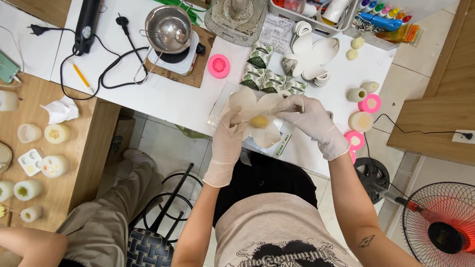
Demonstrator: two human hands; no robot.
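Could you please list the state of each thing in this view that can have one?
left hand: gloved, gripping the white flower from below.
right hand: gloved, fingers pinching a petal.
white flower: held above the table, petals spread, yellow centre showing.
metal bowl: upright on the small hotplate, spoon inside.
black plug: lying loose on the white table, unplugged.
pink mould: lying flat, open side up.
fan: whether running, cannot tell.

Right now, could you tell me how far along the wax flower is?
Looks done: several white petals already surround the yellow centre of the wax flower. In hand: the left hand supports it while the right hand presses a petal. Left: loose white petals lie unused on the table.
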